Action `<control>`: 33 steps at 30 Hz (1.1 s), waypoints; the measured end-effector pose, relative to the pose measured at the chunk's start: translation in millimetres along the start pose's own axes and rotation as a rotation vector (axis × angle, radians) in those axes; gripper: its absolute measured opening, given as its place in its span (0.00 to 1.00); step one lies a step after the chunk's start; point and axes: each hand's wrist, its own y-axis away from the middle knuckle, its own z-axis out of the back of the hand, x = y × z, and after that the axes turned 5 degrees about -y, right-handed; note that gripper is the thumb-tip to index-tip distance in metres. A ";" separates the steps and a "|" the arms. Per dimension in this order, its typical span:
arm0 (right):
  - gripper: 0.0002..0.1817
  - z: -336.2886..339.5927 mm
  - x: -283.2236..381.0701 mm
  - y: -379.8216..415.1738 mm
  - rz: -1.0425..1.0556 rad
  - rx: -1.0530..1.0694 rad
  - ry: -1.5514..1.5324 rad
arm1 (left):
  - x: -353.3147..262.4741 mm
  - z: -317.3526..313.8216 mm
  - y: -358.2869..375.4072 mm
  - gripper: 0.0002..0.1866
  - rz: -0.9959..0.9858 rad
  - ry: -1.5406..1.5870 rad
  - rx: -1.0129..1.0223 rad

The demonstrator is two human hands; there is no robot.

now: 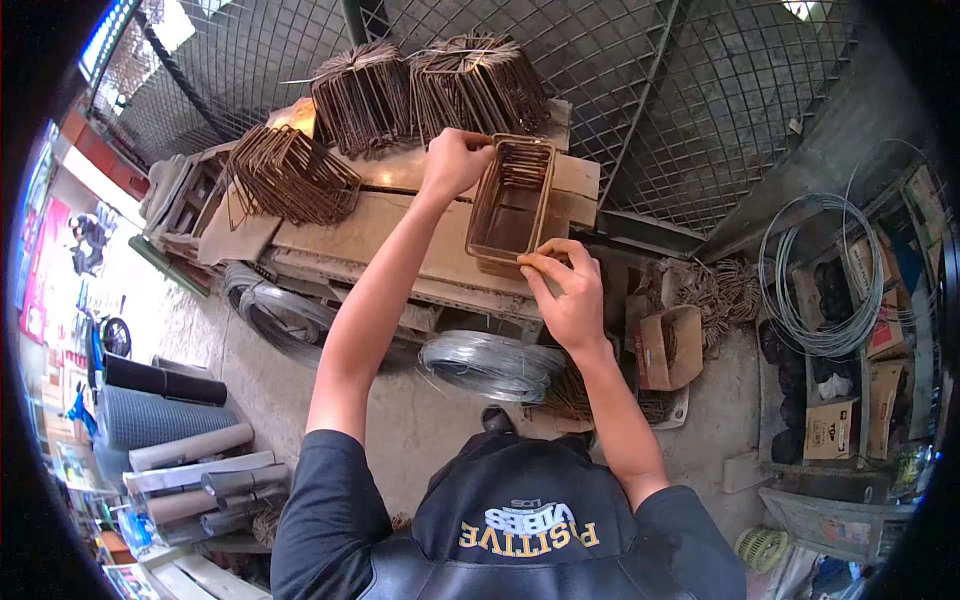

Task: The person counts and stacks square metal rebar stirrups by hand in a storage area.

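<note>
A stack of rectangular rebar stirrups (472, 217) stands on the wooden bench (330, 243), its open middle facing up. My left hand (461, 160) is closed at the stack's far left corner, fingers against the top stirrup. At the near right corner, my right hand (566, 291) pinches the rim between thumb and fingers. Left of my left forearm, a leaning pile of rusty stirrups (290, 178) lies on the bench. Two taller bundles of stirrups, one at the back left (362, 100) and one at the back right (475, 85), stand behind my left hand.
Wire mesh (740, 110) rises behind the bench. Coils of grey wire (490, 365) sit under its front edge, beside a cardboard box (670, 348). More wire (822, 275) hangs over the crates at right. Rolls of mesh (160, 417) lie on the left.
</note>
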 end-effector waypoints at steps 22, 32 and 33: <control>0.08 -24.3 -11.0 -7.6 -0.137 0.027 0.069 | 28.8 -32.4 -19.1 0.19 0.013 0.068 0.065; 0.12 -17.2 -11.0 0.6 -0.106 0.023 0.061 | 29.7 -30.5 -8.0 0.20 0.077 0.134 0.062; 0.13 -14.2 -10.6 3.5 -0.117 0.007 0.043 | 31.3 -30.5 -3.4 0.20 0.079 0.136 0.064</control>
